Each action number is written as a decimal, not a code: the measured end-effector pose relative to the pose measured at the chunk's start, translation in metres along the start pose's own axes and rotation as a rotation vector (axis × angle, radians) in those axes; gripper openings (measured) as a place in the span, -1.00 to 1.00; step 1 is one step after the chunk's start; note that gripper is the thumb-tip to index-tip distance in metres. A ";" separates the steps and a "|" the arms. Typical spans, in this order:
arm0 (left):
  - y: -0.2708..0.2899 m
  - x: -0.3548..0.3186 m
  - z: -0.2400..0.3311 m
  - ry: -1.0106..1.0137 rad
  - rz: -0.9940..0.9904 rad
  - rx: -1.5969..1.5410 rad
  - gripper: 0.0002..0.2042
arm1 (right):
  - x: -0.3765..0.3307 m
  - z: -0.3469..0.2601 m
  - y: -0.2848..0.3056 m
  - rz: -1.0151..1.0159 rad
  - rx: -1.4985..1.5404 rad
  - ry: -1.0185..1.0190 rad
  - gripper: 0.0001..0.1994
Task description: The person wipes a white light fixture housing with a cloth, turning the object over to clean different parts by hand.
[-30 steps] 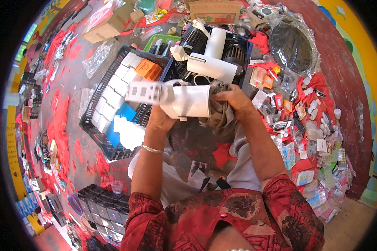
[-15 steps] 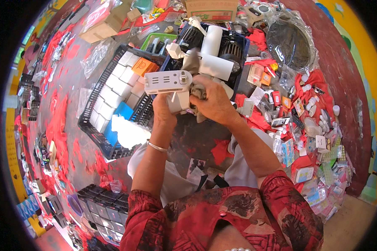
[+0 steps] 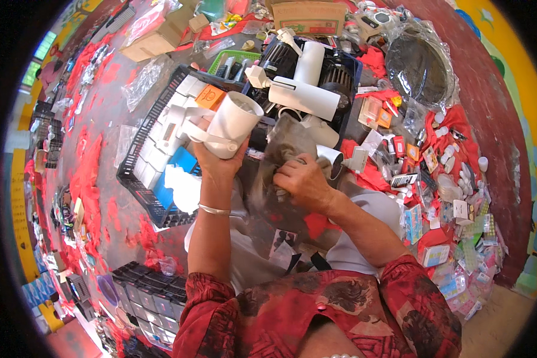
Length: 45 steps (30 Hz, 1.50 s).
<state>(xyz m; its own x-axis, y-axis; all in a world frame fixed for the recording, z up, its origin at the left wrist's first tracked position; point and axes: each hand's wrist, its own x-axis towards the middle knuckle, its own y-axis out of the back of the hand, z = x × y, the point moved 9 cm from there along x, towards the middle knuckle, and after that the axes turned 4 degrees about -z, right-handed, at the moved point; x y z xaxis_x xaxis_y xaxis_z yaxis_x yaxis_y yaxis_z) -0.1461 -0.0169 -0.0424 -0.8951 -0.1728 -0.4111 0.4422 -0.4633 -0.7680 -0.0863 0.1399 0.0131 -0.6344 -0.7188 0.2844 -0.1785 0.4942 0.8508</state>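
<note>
A white cylindrical track light is gripped in my left hand, its open round end tipped up and its bracket toward the left. My right hand is closed on a grey-brown cloth, part of which is smeared by motion. The cloth hangs apart from the light, to its right. Beyond my hands, a dark blue crate holds more white track lights and black ribbed ones.
A black crate of small white boxes, with an orange box, stands left. Behind it is a green basket. A plastic-wrapped round black item lies far right. Small packages on red cloth spread along the right. Stacked dark boxes stand lower left.
The track light has turned from showing its slotted adapter to showing its open round end, and moved slightly left. My right hand has drawn the cloth away from it, downward and right.
</note>
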 end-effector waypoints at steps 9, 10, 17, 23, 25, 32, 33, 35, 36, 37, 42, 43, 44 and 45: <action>0.008 0.000 0.002 0.074 -0.113 -0.057 -0.50 | -0.014 0.096 0.062 0.604 1.317 -0.507 -0.72; 0.011 0.001 -0.002 0.097 -0.083 -0.069 -0.50 | -0.009 0.090 0.070 0.607 1.418 -0.447 -0.71; -0.015 -0.005 -0.036 0.186 -0.376 -0.184 -0.50 | 0.040 -0.005 0.088 0.322 0.787 -0.106 -0.62; -0.007 -0.014 -0.022 0.126 -0.151 -0.156 -0.47 | 0.021 0.022 0.052 0.387 0.251 -0.182 -0.75; -0.007 -0.011 -0.026 0.211 -0.283 -0.223 -0.46 | 0.000 0.070 0.048 0.425 0.410 -0.471 -0.79; -0.028 -0.023 -0.045 0.363 -0.549 -0.285 -0.46 | -0.014 0.111 0.073 0.794 1.362 -0.544 -0.86; -0.030 -0.023 -0.046 0.361 -0.543 -0.301 -0.46 | -0.016 0.113 0.074 0.813 1.402 -0.543 -0.87; -0.034 -0.023 -0.048 0.357 -0.529 -0.334 -0.47 | -0.018 0.115 0.077 0.851 1.484 -0.542 -0.87; -0.033 -0.023 -0.049 0.358 -0.555 -0.333 -0.47 | -0.019 0.116 0.076 0.848 1.501 -0.531 -0.88; -0.032 -0.022 -0.050 0.363 -0.553 -0.334 -0.47 | -0.020 0.116 0.076 0.848 1.510 -0.533 -0.88; -0.032 -0.021 -0.055 0.379 -0.597 -0.308 -0.46 | -0.020 0.110 0.085 0.842 1.568 -0.529 -0.90; -0.034 -0.022 -0.056 0.377 -0.600 -0.305 -0.46 | -0.020 0.110 0.087 0.839 1.584 -0.527 -0.90; -0.036 -0.024 -0.057 0.387 -0.588 -0.297 -0.45 | -0.021 0.111 0.088 0.839 1.587 -0.497 -0.91; -0.036 -0.024 -0.057 0.382 -0.596 -0.287 -0.45 | -0.020 0.109 0.090 0.811 1.549 -0.468 -0.91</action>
<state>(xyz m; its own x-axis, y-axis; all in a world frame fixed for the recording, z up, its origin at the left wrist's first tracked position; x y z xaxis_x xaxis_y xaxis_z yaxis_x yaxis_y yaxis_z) -0.1373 0.0539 -0.0326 -0.9278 0.3728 0.0112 -0.0646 -0.1313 -0.9892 -0.1714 0.2519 0.0363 -0.9989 -0.0458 0.0072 -0.0399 0.7700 -0.6367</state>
